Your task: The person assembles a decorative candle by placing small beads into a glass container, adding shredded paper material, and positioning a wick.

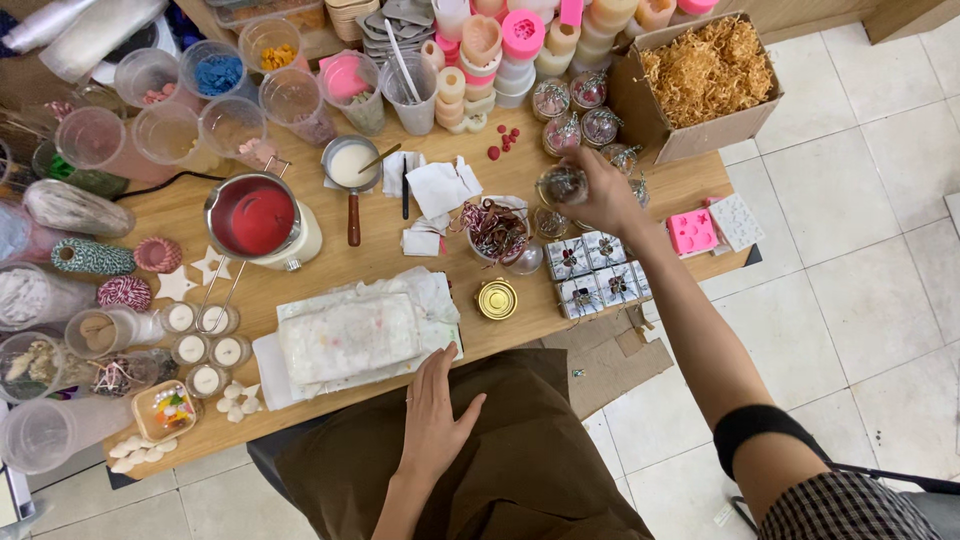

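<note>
I hold a small clear jar [562, 184] in my right hand [603, 195], fingers closed on it, probably placing it; my left hand [433, 415] rests flat at the table [520, 335] near edge; next needs a gentle set-down

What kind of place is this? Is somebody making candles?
Probably a home candle-making table: a pot of red melted wax, small filled candle jars and pink moulds. The right hand holds a clear ornament.

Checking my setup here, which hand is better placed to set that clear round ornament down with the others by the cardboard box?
Probably the right hand: it already grips the clear ornament beside the other ornaments near the box. The left hand rests flat on the lap.
</note>
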